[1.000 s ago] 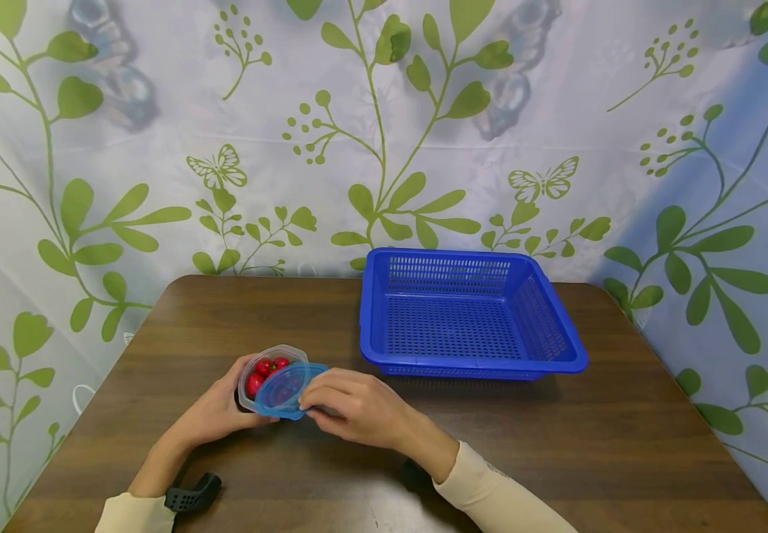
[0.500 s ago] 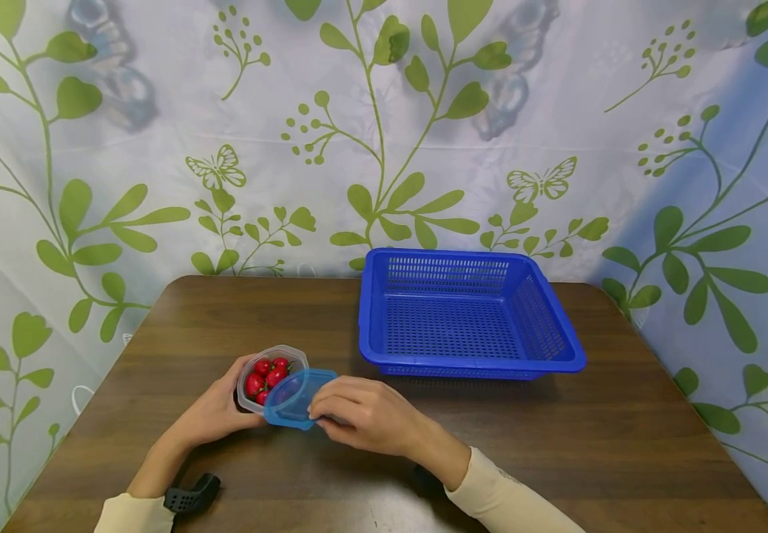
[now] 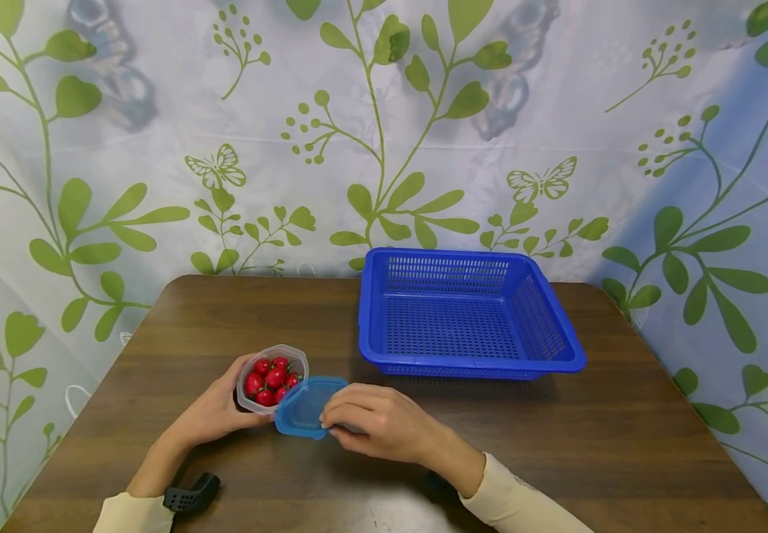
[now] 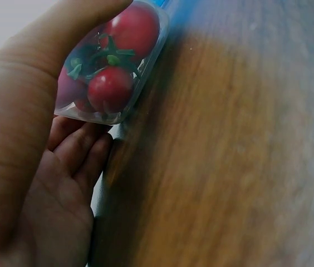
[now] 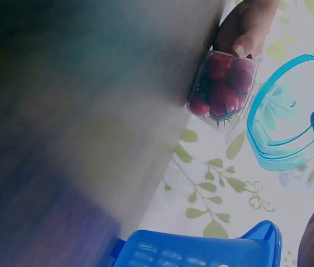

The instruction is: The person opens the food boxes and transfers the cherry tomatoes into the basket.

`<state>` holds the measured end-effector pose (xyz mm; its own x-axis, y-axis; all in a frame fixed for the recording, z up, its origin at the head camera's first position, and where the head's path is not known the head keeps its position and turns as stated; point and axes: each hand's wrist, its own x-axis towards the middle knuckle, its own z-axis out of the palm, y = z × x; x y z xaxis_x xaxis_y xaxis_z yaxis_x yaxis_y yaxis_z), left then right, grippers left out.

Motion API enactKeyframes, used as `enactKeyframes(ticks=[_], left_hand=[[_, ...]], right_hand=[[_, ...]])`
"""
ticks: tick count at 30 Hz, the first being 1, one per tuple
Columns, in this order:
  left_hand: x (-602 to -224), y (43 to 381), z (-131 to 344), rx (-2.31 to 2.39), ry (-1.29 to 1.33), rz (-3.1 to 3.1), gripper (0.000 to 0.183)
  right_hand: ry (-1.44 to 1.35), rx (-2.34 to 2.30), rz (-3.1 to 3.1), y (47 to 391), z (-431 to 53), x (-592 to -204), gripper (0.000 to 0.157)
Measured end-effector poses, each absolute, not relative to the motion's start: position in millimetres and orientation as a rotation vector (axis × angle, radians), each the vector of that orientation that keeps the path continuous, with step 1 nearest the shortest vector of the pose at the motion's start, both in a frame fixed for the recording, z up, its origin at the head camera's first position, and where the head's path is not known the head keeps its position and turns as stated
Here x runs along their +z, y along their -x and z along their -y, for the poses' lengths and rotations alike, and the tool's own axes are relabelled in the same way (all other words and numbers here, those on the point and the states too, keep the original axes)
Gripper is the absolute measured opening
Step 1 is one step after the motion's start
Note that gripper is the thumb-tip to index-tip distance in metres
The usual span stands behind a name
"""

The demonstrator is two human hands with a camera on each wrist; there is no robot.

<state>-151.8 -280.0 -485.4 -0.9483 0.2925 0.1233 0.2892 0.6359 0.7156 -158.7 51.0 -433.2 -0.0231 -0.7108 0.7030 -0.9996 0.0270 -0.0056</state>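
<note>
A clear plastic container [image 3: 240, 400] filled with several red cherry tomatoes [image 3: 265, 380] stands at the left of the table. My left hand [image 3: 214, 409] grips it from the left side, thumb at the near side; the left wrist view shows tomatoes [image 4: 111, 89] with green stems through its wall. A translucent blue lid [image 3: 307, 407] is pinched at its right edge by my right hand [image 3: 377, 423]. In the head view the lid overlaps the container's lower right rim. The right wrist view shows the lid [image 5: 279, 151] apart from the container.
A blue plastic basket [image 3: 470, 366] with slotted walls stands at the back right of the brown wooden table [image 3: 597, 437]. Behind the table hangs a cloth [image 3: 424, 111] with a green leaf pattern. A dark strap piece [image 3: 192, 494] is at the left wrist.
My right hand has drawn the blue lid to the right and slightly nearer, off the container's top, so more tomatoes show. My left hand and the container have stayed in place.
</note>
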Motion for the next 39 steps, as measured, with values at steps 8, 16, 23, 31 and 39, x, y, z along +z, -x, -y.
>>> enactKeyframes(ticks=[8,16,23,31,39], left_hand=[[-485.2,152.2,279.3,1.238,-0.493,-2.845,0.095],[-485.0,153.7,279.4,1.249,-0.49,-2.842,0.096],[-485.3,154.3,279.9,1.251,-0.503,-2.838,0.096],[-484.4,154.2,279.3,1.267,-0.46,-2.82,0.097],[-483.9,153.7,278.5,1.273,-0.457,-2.815,0.097]], right_hand=[[-1.747,0.775,1.836,159.7,-58.8,-435.0,0.017],[-1.764,0.782,1.851,165.2,-65.8,-431.9,0.016],[-1.782,0.808,1.899,171.4,-70.3,-432.2,0.015],[-1.857,0.733,2.024,172.5,-70.9,-440.8,0.011],[-1.906,0.715,2.121,171.9,-71.5,-443.1,0.009]])
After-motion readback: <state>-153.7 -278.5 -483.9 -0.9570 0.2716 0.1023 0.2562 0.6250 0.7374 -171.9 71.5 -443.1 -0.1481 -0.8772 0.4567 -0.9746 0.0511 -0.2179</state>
